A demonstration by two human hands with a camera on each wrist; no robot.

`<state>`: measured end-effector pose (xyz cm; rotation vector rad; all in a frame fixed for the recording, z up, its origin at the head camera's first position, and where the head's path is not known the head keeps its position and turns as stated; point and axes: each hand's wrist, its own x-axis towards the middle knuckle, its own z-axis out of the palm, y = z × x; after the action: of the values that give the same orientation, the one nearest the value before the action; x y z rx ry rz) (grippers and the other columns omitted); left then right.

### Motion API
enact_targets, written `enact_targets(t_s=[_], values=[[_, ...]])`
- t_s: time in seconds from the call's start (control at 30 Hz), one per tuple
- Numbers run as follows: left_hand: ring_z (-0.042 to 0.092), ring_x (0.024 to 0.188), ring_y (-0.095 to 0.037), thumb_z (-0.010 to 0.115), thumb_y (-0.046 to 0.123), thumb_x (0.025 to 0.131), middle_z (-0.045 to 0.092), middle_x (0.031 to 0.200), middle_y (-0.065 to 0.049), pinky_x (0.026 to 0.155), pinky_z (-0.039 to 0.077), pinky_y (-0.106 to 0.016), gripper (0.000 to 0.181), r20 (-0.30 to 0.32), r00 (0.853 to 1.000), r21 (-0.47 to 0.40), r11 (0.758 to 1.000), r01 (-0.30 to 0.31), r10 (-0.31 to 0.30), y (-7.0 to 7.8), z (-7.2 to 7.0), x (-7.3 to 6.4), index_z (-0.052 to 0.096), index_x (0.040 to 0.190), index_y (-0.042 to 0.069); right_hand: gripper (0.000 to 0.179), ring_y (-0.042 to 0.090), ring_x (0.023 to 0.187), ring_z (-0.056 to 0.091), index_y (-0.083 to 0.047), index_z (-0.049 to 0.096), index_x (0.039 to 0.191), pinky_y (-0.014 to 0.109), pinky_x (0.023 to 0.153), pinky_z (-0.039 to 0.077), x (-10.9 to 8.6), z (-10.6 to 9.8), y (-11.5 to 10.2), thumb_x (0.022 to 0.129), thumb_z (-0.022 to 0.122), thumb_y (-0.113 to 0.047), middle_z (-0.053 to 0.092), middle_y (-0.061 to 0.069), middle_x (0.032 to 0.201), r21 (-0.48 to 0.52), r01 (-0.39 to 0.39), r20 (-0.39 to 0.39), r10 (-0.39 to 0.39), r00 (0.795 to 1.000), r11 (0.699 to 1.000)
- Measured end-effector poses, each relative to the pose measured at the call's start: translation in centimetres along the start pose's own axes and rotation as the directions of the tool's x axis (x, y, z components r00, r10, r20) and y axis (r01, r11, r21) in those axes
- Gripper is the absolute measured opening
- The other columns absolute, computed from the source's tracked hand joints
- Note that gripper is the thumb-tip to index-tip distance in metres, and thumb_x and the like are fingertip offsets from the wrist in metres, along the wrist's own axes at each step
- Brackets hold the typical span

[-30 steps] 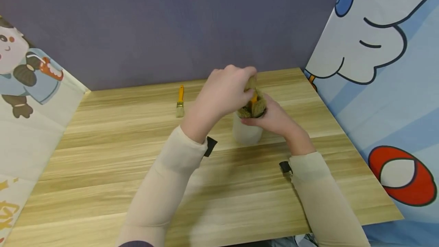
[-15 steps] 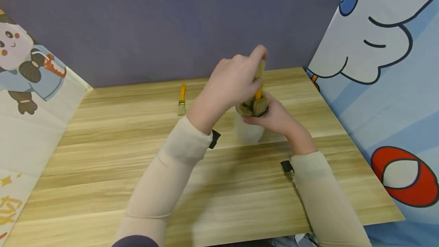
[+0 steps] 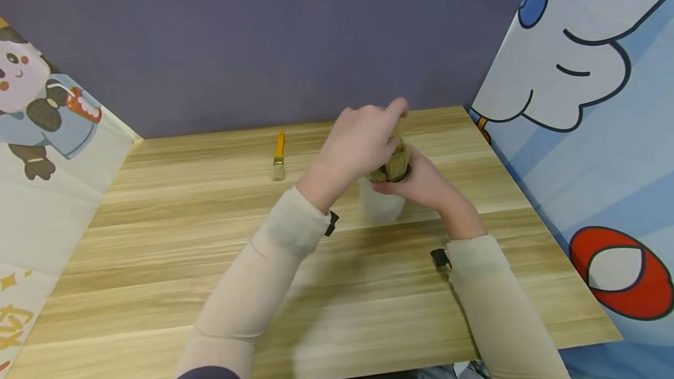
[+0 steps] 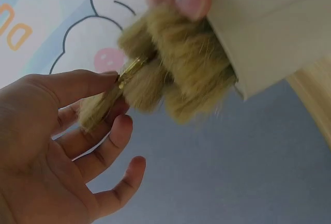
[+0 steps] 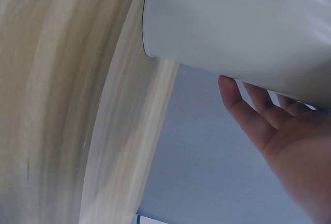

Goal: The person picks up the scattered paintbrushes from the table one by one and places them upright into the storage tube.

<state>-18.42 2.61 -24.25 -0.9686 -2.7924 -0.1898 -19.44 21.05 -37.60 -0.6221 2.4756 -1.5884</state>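
Note:
A white cylindrical container stands on the table, packed with paintbrushes whose tan bristles point out of its mouth. My right hand grips it near the rim, the thumb at the front; in the right wrist view the fingertips touch its smooth wall. Above the mouth, my left hand pinches a paintbrush at its gold ferrule and bristles, between thumb and fingers. That brush points bristles-up, and its handle is hidden among the others. The ring and little fingers stay off it.
Another paintbrush with a yellow handle lies on the wooden table, left of the container. A grey-purple wall rises behind the table, with cartoon-printed panels at both sides.
My left hand rose with the paintbrush, showing its orange handle half a second ago, and has since come down; the handle is now out of sight. My right hand stays on the container.

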Motion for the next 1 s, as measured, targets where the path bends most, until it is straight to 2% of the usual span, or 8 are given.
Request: enact_targets(t_s=[0.13,0.23,0.37,0.5,0.63,0.77,0.87,1.0], values=[[0.046,0.060,-0.016,0.058,0.013,0.104,0.054,0.068,0.002,0.060,0.032,-0.032,0.042,-0.046,0.999,-0.004,1.000,0.016,-0.016,-0.5,-0.3,-0.1,0.053,0.145,0.020,0.077,0.021,0.123,0.063,-0.028,0.046,0.150,0.049,0.108,0.050,0.1,-0.1,-0.2,0.087,0.090,-0.028,0.062,-0.001,0.139,0.004,0.012,-0.003,-0.012,1.000,1.000],[0.049,0.063,-0.018,0.054,0.009,0.104,0.059,0.073,0.000,0.063,0.033,-0.034,0.045,-0.017,1.000,0.002,1.000,0.015,-0.015,-0.6,0.0,0.1,0.051,0.147,0.020,0.077,0.022,0.125,0.063,-0.027,0.046,0.151,0.050,0.110,0.049,0.1,-0.1,-0.2,0.088,0.090,-0.027,0.062,-0.001,0.139,0.011,0.013,-0.008,-0.013,1.000,1.000],[0.064,0.087,-0.019,0.051,0.013,0.107,0.074,0.107,0.000,0.070,0.043,-0.036,0.045,0.060,0.998,0.024,1.000,-0.009,0.007,-0.2,1.1,0.3,0.048,0.152,0.022,0.083,0.022,0.133,0.061,-0.025,0.041,0.157,0.052,0.116,0.046,-0.1,0.0,0.0,0.089,0.089,-0.027,0.059,0.000,0.147,0.017,-0.016,0.002,0.016,1.000,1.000],[0.063,0.119,-0.020,0.058,0.025,0.109,0.068,0.140,0.006,0.090,0.052,-0.043,0.037,0.078,0.997,0.054,0.998,-0.017,0.012,0.2,1.6,0.2,0.057,0.146,0.026,0.084,0.023,0.133,0.061,-0.024,0.040,0.158,0.052,0.116,0.047,-0.2,0.0,0.0,0.089,0.088,-0.027,0.059,0.001,0.148,0.015,-0.002,0.005,0.002,1.000,1.000],[0.057,0.128,-0.018,0.058,0.034,0.110,0.066,0.141,0.008,0.105,0.052,-0.049,0.027,0.111,0.993,0.056,0.998,-0.035,0.029,0.4,1.2,-0.2,0.067,0.135,0.028,0.084,0.019,0.131,0.062,-0.027,0.040,0.158,0.050,0.115,0.048,-0.2,-0.1,-0.1,0.089,0.088,-0.026,0.060,-0.002,0.148,-0.006,0.038,0.006,-0.038,0.999,0.999],[0.051,0.131,-0.019,0.059,0.018,0.109,0.066,0.135,0.009,0.111,0.047,-0.053,0.027,0.162,0.985,0.062,0.995,-0.075,0.064,0.6,1.5,-0.4,0.073,0.130,0.027,0.089,0.015,0.129,0.062,-0.031,0.038,0.160,0.046,0.113,0.050,-0.3,-0.1,0.0,0.088,0.090,-0.027,0.059,-0.006,0.147,-0.011,0.049,0.016,-0.049,0.999,0.999],[0.050,0.127,-0.018,0.065,0.008,0.103,0.070,0.130,0.011,0.109,0.046,-0.054,0.034,0.153,0.985,0.068,0.994,-0.086,0.075,0.6,2.1,-0.4,0.074,0.129,0.027,0.089,0.015,0.127,0.063,-0.033,0.037,0.160,0.045,0.111,0.051,-0.3,0.0,0.0,0.088,0.089,-0.025,0.059,-0.007,0.146,0.009,0.055,0.021,-0.055,0.998,0.998],[0.052,0.128,-0.019,0.065,0.019,0.106,0.073,0.133,0.012,0.107,0.047,-0.053,0.036,0.107,0.991,0.077,0.994,-0.083,0.074,0.6,2.4,-0.4,0.066,0.141,0.029,0.087,0.015,0.126,0.063,-0.035,0.038,0.160,0.044,0.112,0.051,-0.4,0.1,0.0,0.090,0.088,-0.025,0.060,-0.007,0.145,0.025,0.047,0.017,-0.048,0.999,0.999]])
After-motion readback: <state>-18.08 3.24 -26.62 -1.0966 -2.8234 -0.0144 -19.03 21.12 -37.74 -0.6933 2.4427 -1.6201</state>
